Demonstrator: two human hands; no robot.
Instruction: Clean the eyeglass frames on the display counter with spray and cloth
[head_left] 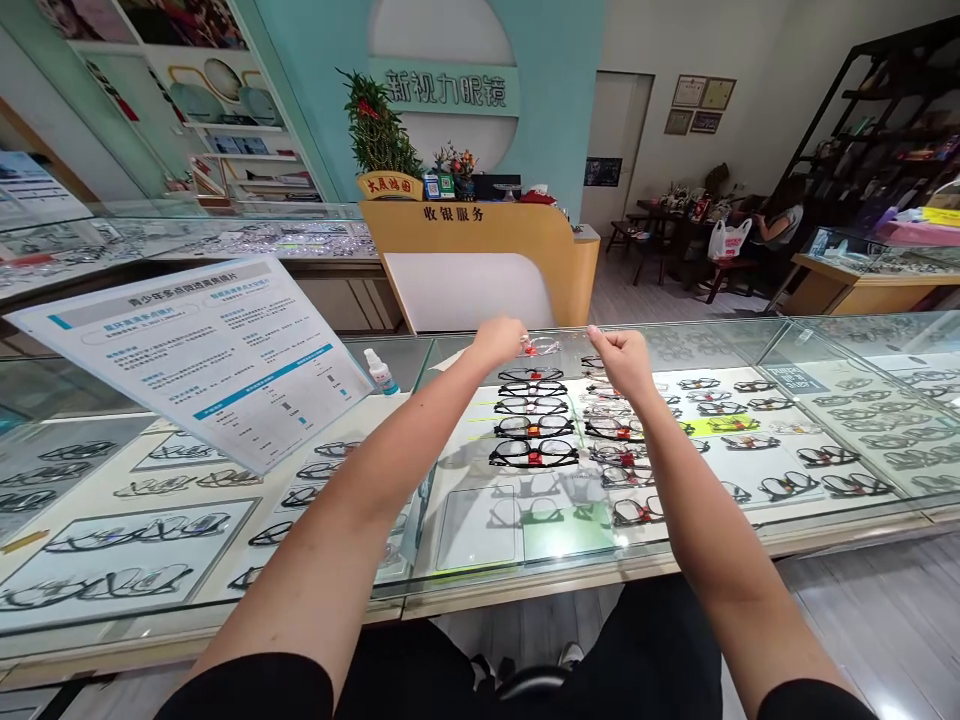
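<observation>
My left hand reaches over the glass counter, fingers closed at the left end of a pair of clear-framed eyeglasses with a red tag. Nearer to me, several dark-framed eyeglasses stand in a column on the glass, red tags at their bridges. My right hand is closed to the right of that column, thumb toward the far side. Whatever its fingers may hold is hidden. Below it, a second column of eyeglasses runs toward me, partly covered by my right forearm.
A printed sheet stands tilted at the left, beside a small spray bottle. More eyeglasses lie in the glass display counter. Beyond stands a cashier desk; a person sits at the back right.
</observation>
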